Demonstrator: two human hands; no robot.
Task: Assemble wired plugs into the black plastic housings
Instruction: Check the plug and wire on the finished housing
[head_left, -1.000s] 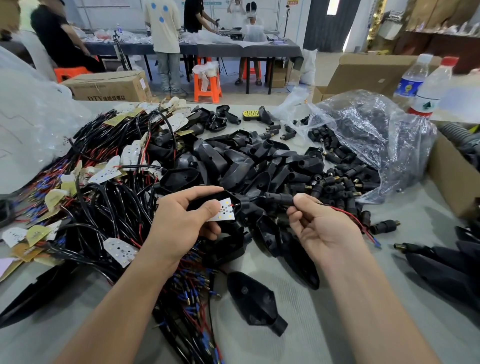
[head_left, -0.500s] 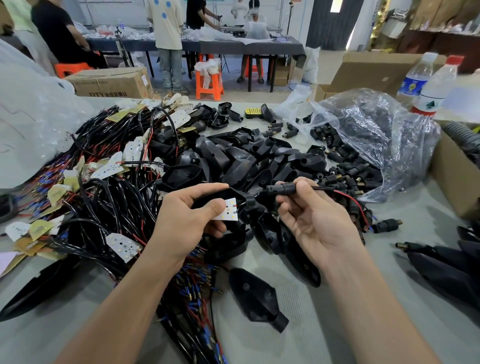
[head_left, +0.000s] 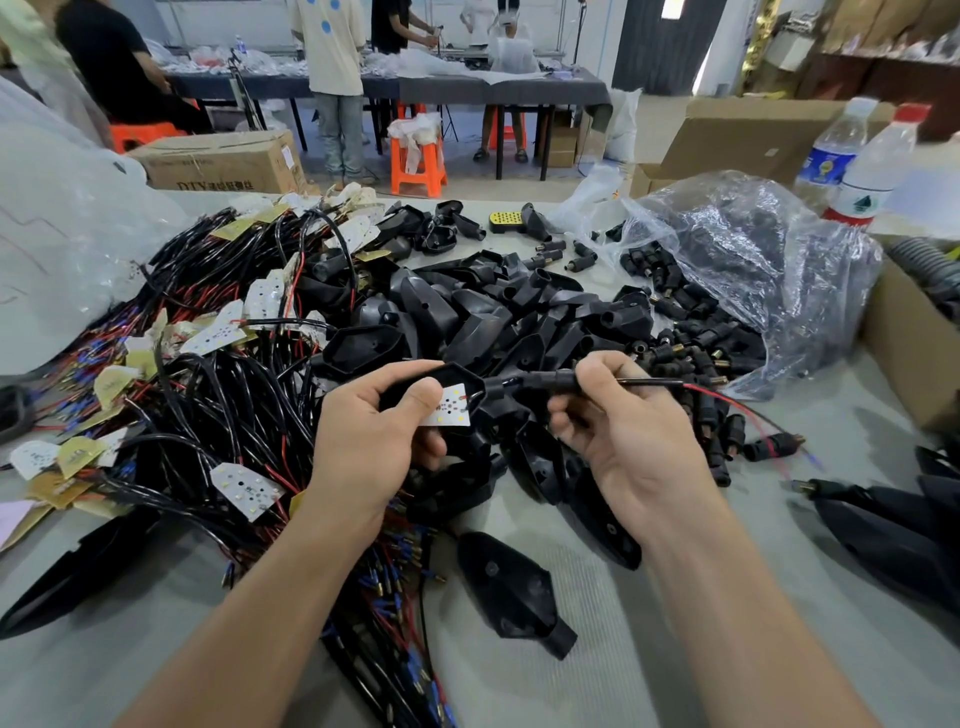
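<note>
Black housing (head_left: 460, 372) half hidden by left hand (head_left: 371, 447) | plug (head_left: 545, 382) pinched, right hand (head_left: 628, 436)

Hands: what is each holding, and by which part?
Left hand grips the black housing around its wide end; right hand pinches the plug at its wire end.

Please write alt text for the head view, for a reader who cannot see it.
The left hand holds a black housing with a white LED board; the right hand pinches a wired plug at its end, above a table piled with housings and cables.
</note>
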